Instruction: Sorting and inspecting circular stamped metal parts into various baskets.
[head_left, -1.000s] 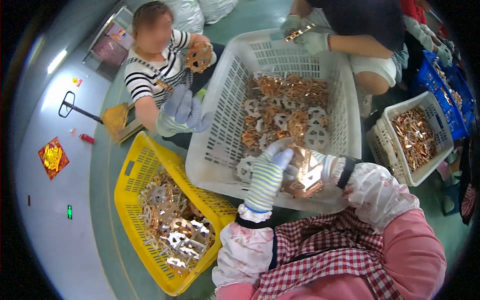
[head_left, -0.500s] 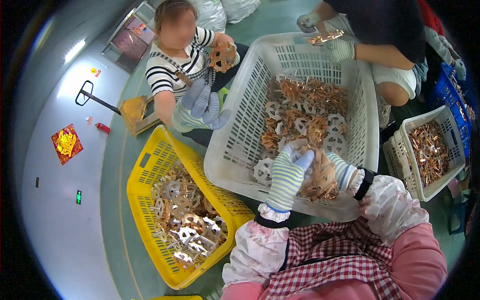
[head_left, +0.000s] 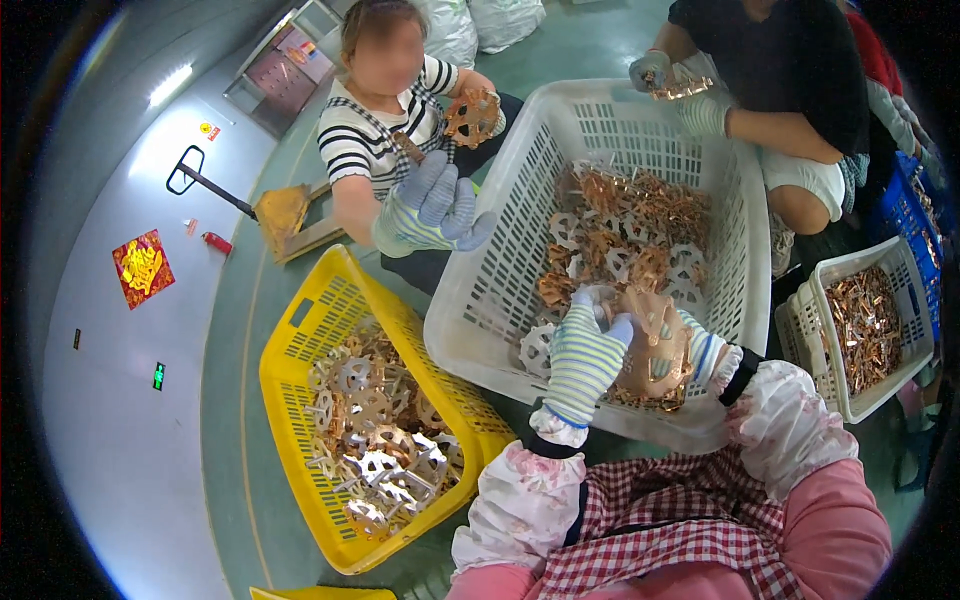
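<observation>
Nearest the viewer, over the near wall of the large white basket, the left hand (striped glove) and the right hand are both closed on a copper-coloured stamped plate, which lies between the two palms, tilted up above the basket's pile of similar copper stampings. Left of it stands a yellow basket of pale metal stampings. At right, a small white crate holds copper strips. Beyond, a person in a striped shirt rests a gloved hand at the basket's edge; another worker's gloved hands hold a part.
</observation>
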